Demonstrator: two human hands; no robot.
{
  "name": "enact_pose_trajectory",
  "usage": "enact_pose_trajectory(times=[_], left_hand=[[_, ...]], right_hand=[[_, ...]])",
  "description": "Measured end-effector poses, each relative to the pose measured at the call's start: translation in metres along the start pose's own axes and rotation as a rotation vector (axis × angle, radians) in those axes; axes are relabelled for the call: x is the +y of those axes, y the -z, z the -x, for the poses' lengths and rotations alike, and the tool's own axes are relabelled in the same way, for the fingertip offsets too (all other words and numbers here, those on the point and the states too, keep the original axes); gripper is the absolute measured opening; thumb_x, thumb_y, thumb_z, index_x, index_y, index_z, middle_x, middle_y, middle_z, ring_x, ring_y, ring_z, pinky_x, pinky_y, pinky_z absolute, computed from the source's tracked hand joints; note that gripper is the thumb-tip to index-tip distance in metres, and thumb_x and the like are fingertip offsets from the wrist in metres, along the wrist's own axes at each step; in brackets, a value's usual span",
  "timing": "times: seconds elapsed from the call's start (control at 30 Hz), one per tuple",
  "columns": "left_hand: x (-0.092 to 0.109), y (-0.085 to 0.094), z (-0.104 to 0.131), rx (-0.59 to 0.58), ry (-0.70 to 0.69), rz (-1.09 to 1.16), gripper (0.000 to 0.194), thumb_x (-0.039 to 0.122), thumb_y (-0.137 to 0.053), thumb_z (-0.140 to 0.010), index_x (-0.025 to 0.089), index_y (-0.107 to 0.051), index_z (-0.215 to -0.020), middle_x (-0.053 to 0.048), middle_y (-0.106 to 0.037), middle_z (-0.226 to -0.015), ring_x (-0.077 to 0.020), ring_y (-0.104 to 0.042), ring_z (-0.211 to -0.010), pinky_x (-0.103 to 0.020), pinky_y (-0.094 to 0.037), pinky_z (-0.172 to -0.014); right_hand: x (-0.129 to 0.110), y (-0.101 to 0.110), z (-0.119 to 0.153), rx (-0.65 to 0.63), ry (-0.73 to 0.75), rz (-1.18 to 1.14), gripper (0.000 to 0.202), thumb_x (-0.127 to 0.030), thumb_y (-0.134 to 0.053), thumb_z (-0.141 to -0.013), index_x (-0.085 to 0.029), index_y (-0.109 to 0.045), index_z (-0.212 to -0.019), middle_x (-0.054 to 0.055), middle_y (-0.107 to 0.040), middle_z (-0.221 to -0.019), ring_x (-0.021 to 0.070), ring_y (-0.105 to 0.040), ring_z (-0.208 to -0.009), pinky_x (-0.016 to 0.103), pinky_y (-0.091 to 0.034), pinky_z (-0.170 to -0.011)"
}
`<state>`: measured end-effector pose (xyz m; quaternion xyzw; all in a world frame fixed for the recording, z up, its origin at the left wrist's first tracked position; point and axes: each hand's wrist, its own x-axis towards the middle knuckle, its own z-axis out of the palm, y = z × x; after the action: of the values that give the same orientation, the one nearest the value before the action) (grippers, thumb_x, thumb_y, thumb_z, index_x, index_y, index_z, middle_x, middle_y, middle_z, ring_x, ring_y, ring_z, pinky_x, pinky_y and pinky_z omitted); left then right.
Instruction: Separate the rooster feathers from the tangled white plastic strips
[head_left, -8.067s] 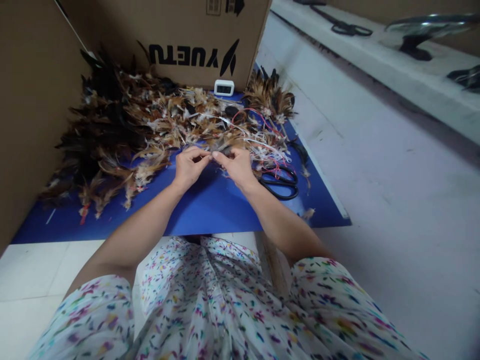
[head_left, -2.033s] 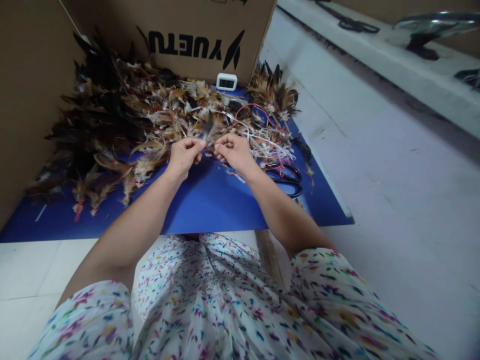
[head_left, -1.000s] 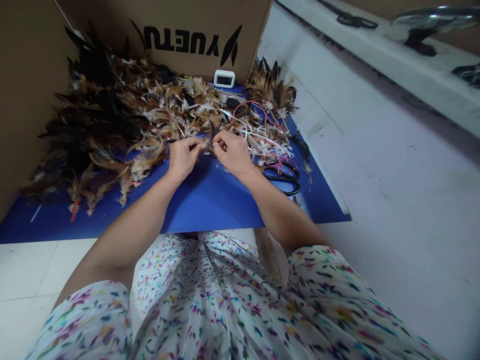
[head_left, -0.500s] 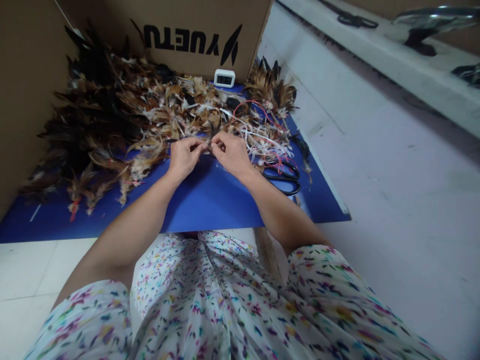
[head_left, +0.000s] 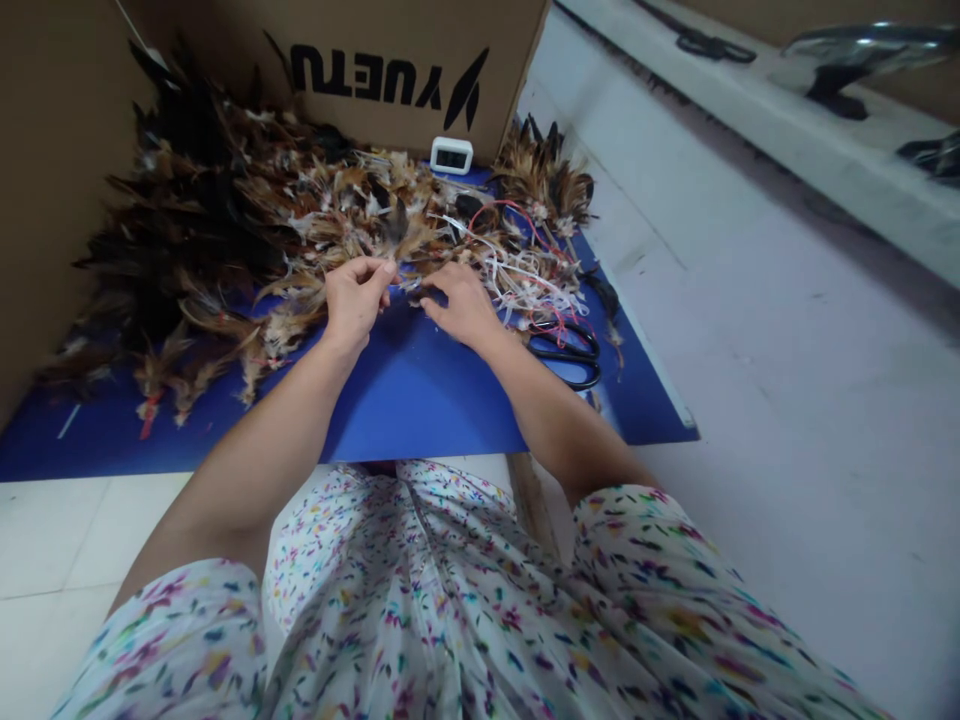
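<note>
My left hand [head_left: 354, 300] is closed, thumb against fingertips, over the near edge of the feather pile. A small greyish-brown feather [head_left: 397, 222] stands up from its pinch. To the right, my right hand [head_left: 461, 305] has its thumb and index finger parted, with nothing visible between them. Its fingertips are close to small loose feather bits [head_left: 411, 287] on the blue board [head_left: 427, 400]. Behind both hands spreads a big heap of brown and black feathers [head_left: 202, 215], some bundled with red ties.
Right of my right hand lies a tangle of white and red strings [head_left: 529, 285], with black-handled scissors [head_left: 574, 355] just below. A small white digital clock [head_left: 451, 156] stands before a cardboard box [head_left: 405, 30]. Another feather bunch [head_left: 547, 180] sits at the back right.
My hands, which were together at the fingertips, have come apart. The left one moved left and up with the feather; the right one's thumb and finger have opened.
</note>
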<state>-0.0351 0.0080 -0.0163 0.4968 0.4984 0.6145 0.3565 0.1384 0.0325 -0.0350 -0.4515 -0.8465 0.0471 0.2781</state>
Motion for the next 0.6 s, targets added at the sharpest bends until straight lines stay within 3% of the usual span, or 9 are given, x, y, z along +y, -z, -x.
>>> enact_pose_trajectory(times=[0.1, 0.23, 0.37, 0.47, 0.6], left_hand=[[0.001, -0.001, 0.000, -0.008, -0.002, 0.012, 0.020, 0.027, -0.072, -0.083, 0.018, -0.066, -0.067, 0.003, -0.057, -0.054, -0.0059, -0.045, -0.043, -0.020, -0.032, -0.043], [0.002, 0.000, 0.000, -0.006, -0.004, 0.030, 0.019, 0.027, -0.072, -0.083, 0.018, -0.066, -0.067, 0.003, -0.056, -0.053, -0.0058, -0.043, -0.042, -0.020, -0.031, -0.042], [0.002, 0.001, -0.001, -0.003, 0.036, 0.060, 0.020, 0.026, -0.072, -0.082, 0.018, -0.066, -0.065, 0.003, -0.054, -0.050, -0.0059, -0.042, -0.040, -0.020, -0.031, -0.041], [0.000, 0.001, -0.002, -0.001, 0.064, 0.088, 0.019, 0.024, -0.071, -0.081, 0.018, -0.065, -0.064, 0.002, -0.058, -0.054, -0.0058, -0.043, -0.041, -0.019, -0.032, -0.040], [-0.001, 0.000, -0.002, -0.022, 0.078, 0.095, 0.020, 0.022, -0.071, -0.081, 0.018, -0.064, -0.064, 0.002, -0.060, -0.055, -0.0056, -0.043, -0.040, -0.019, -0.033, -0.040]], right_hand=[[-0.005, -0.002, 0.001, -0.038, 0.056, 0.086, 0.022, -0.024, -0.064, -0.090, -0.020, -0.072, -0.110, 0.013, -0.064, -0.113, 0.0296, -0.056, -0.109, 0.048, -0.045, -0.097], [-0.010, -0.002, -0.002, -0.077, 0.046, 0.078, 0.015, -0.022, -0.060, -0.093, -0.021, -0.075, -0.094, 0.011, -0.066, -0.107, 0.0289, -0.057, -0.108, 0.047, -0.046, -0.095], [-0.010, 0.005, -0.007, 0.024, -0.035, -0.263, 0.012, -0.018, -0.061, -0.091, -0.022, -0.071, -0.087, 0.004, -0.069, -0.097, 0.0205, -0.062, -0.097, 0.039, -0.048, -0.096], [-0.011, 0.013, -0.007, 0.126, -0.180, -0.607, 0.009, -0.027, -0.063, -0.091, -0.023, -0.068, -0.085, 0.000, -0.068, -0.086, 0.0144, -0.061, -0.081, 0.031, -0.050, -0.084], [-0.013, 0.021, -0.006, 0.140, -0.372, -0.859, 0.018, -0.041, -0.068, -0.087, -0.023, -0.066, -0.089, -0.003, -0.061, -0.072, 0.0107, -0.055, -0.067, 0.025, -0.048, -0.071]])
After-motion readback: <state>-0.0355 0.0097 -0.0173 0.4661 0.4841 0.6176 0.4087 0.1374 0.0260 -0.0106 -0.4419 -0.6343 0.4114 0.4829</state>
